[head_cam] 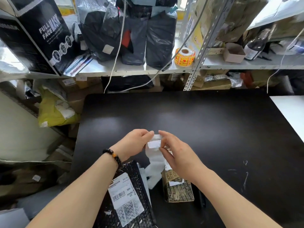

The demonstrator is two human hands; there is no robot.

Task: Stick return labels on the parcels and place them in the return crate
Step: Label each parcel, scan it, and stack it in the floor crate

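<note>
Progress looks early: both parcels lie on the black table [197, 120] at the lower centre of the frame, and neither has gone to a crate. The left hand [137, 140] and the right hand [178, 155] meet in the middle of the frame above them. Each pinches the top of a white label strip [154, 144] between thumb and fingertips, and the rest of the strip hangs down between the wrists. By the look of the grip, a small label is being peeled from its backing, so sticking is probably the step in hand.

The black parcel [131, 170] under the left forearm carries a printed barcode label. Whether that is a return label cannot be told. The brown patterned box [180, 191] under the right wrist shows only a small white patch. Labelling and crating both seem left to do.

No return crate is in view. The black parcel is cut off by the bottom edge, and the right hand hides the upper end of the box. Print on the strip is too small to read.
</note>
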